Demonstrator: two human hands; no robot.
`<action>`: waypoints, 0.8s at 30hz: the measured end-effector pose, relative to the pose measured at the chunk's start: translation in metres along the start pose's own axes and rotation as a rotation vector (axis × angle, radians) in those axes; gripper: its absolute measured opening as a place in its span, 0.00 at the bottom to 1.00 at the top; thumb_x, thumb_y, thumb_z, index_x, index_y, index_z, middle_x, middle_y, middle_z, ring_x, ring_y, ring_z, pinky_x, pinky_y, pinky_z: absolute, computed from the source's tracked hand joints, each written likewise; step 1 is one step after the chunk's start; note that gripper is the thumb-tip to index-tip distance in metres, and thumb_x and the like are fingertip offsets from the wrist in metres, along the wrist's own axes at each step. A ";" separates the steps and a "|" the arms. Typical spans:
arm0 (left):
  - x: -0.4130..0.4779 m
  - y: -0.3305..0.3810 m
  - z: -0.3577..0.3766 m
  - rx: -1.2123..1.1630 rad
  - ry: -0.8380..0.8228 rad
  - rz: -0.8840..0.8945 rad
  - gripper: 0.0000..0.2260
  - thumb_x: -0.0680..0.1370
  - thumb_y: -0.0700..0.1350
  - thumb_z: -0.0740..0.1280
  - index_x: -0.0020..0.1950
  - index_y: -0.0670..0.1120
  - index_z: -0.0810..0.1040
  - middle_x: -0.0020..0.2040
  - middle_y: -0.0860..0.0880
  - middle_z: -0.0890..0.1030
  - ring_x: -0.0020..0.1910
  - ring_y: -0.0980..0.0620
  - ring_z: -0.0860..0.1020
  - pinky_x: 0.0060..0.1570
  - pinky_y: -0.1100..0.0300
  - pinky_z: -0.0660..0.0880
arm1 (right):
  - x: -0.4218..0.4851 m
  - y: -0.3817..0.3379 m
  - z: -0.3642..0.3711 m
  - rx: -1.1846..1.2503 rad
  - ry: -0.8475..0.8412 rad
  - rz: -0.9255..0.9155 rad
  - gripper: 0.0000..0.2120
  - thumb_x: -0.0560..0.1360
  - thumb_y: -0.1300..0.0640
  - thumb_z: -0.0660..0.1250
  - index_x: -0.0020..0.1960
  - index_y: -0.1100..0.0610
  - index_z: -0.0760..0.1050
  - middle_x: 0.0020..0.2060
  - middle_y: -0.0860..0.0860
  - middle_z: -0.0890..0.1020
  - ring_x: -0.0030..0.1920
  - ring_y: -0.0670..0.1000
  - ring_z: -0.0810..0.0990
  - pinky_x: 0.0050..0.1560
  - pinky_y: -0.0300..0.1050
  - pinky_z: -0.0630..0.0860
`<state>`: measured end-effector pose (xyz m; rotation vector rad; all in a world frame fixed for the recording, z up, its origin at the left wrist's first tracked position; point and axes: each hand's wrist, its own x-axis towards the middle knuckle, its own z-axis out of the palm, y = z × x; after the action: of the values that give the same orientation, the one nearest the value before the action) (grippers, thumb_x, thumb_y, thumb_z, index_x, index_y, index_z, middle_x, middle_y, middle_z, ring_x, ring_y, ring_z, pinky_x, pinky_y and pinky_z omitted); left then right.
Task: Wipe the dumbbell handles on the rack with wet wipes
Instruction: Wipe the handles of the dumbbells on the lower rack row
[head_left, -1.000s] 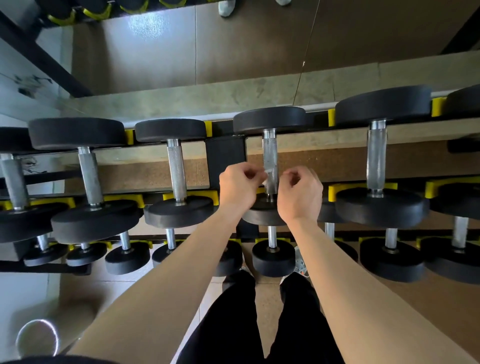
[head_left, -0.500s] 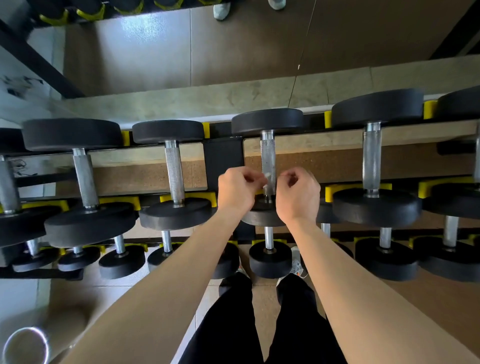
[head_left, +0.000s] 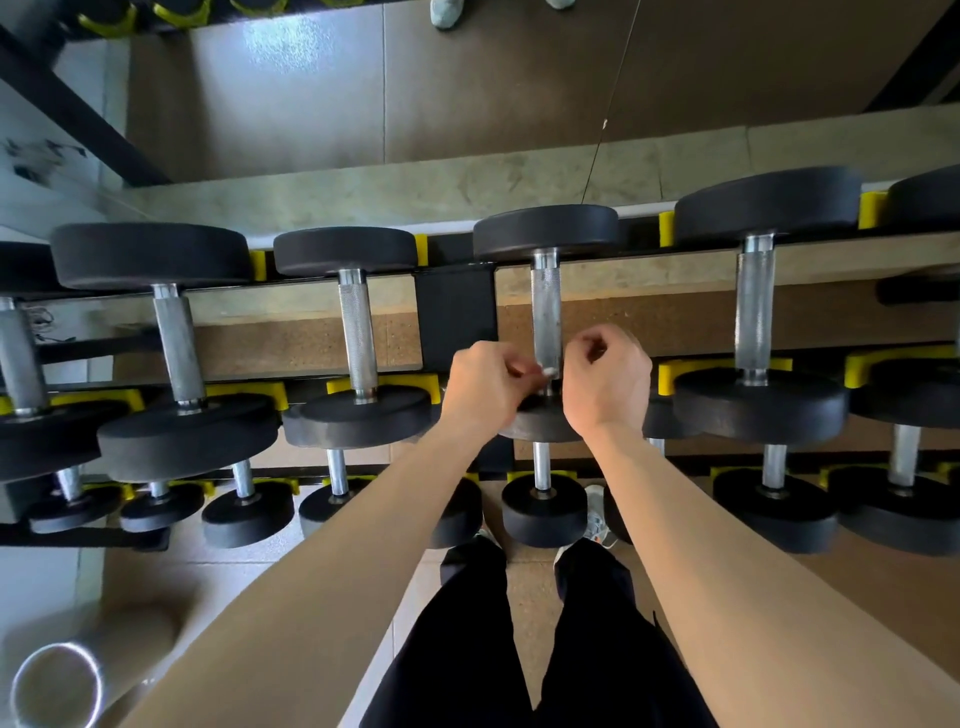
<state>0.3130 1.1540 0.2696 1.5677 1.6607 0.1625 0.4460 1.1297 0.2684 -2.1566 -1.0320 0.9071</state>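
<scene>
Two hands logged from the single head view, all entries placed against the centre dumbbell handle (head_left: 545, 312) on the upper tier.

1. Left hand (head_left: 485, 384): at the handle's near end, on its left. The fingers are curled, with thumb and forefinger pinching a small white scrap that I take to be the wet wipe (head_left: 548, 371). The scrap lies against the handle just above the near weight.
2. Right hand (head_left: 608, 382): at the same end, on the handle's right, fingers curled inward. I cannot tell whether it also grips the wipe.
3. Change: almost none over the last second. Both hands have stayed at the near end, and there has been no stroke along the knurling. I judge the wipe is being folded or set round the metal, so wiping here has barely begun.
4. Rack (head_left: 457, 312): its black upright stands just left of the handle and the yellow cradles (head_left: 722, 366) sit to the right. A lower tier of smaller dumbbells (head_left: 543, 509) lies nearer me.
5. Room: glossy brown floor tiles (head_left: 311, 78) lie beyond the handle, with someone's shoes (head_left: 445, 13) at the far edge. My black trousers (head_left: 457, 649) are nearest me, and a round metal rim (head_left: 57, 686) sits far to the left of them.
</scene>
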 end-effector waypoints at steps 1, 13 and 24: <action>0.001 0.001 -0.001 -0.040 0.027 -0.015 0.05 0.76 0.48 0.75 0.48 0.48 0.87 0.44 0.55 0.85 0.44 0.58 0.82 0.48 0.62 0.79 | 0.000 0.000 0.000 0.001 0.002 -0.001 0.06 0.79 0.58 0.64 0.47 0.53 0.80 0.46 0.49 0.81 0.45 0.45 0.78 0.42 0.33 0.72; 0.009 -0.005 -0.008 -0.017 -0.076 -0.023 0.04 0.75 0.48 0.76 0.46 0.49 0.86 0.42 0.56 0.83 0.44 0.58 0.81 0.50 0.58 0.81 | 0.000 0.001 0.000 0.011 0.004 -0.009 0.06 0.79 0.58 0.64 0.46 0.53 0.79 0.45 0.49 0.81 0.44 0.46 0.79 0.46 0.40 0.78; 0.016 0.007 -0.006 -0.202 0.087 -0.085 0.03 0.76 0.47 0.75 0.48 0.50 0.85 0.43 0.57 0.83 0.45 0.62 0.80 0.46 0.68 0.75 | 0.002 0.004 0.001 0.008 -0.006 -0.009 0.06 0.78 0.57 0.64 0.45 0.52 0.79 0.44 0.49 0.81 0.43 0.46 0.79 0.44 0.41 0.78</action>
<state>0.3164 1.1723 0.2700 1.3533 1.7175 0.3476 0.4477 1.1299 0.2643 -2.1420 -1.0383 0.9122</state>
